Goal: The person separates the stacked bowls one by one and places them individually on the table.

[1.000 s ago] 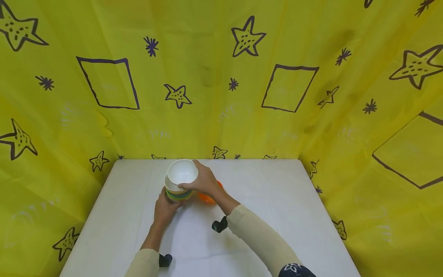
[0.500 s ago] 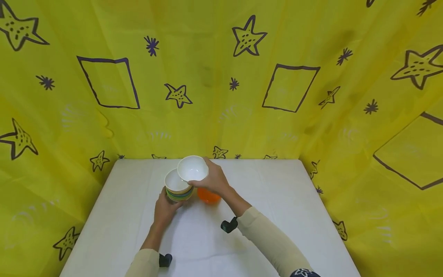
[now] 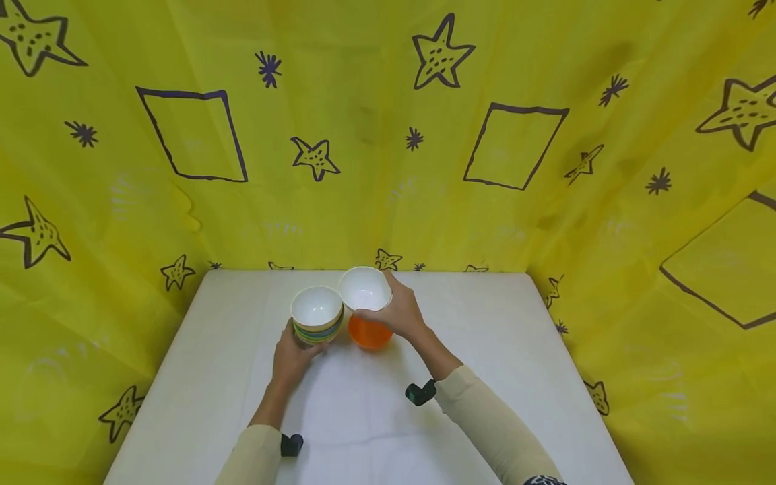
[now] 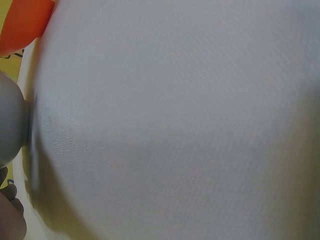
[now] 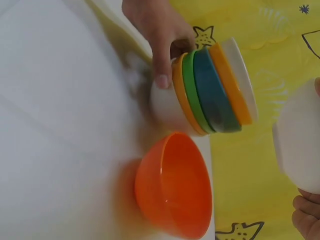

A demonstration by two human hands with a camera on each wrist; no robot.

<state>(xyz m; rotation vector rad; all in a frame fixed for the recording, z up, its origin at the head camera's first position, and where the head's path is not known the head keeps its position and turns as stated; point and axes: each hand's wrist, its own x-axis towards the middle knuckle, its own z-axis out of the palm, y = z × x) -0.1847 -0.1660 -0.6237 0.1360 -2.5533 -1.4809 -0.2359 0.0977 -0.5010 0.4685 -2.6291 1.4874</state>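
Observation:
My left hand (image 3: pixel 294 353) grips the lower part of a stack of nested bowls (image 3: pixel 316 308), thumb against the white bottom bowl in the right wrist view. Yellow, green, blue and orange bands (image 5: pixel 212 90) show in the stack, with a white rim on top. Up to its right, my right hand (image 3: pixel 401 306) holds a single white bowl (image 3: pixel 365 288) by its side, apart from the stack and over the orange bowl (image 3: pixel 370 334). That orange bowl stands upright on the table, partly hidden in the head view by the white bowl and right hand.
A white-covered table (image 3: pixel 370 411) extends to its far edge just behind the bowls. Yellow curtains (image 3: pixel 351 215) with drawn stars and frames enclose the back and both sides. A dark wrist-worn device (image 3: pixel 420 393) sits on the right wrist, another on the left.
My right hand has drawn the white bowl up off the stack and rightward, over the orange bowl. The left hand stays with the stack. The head view has tilted slightly downward.

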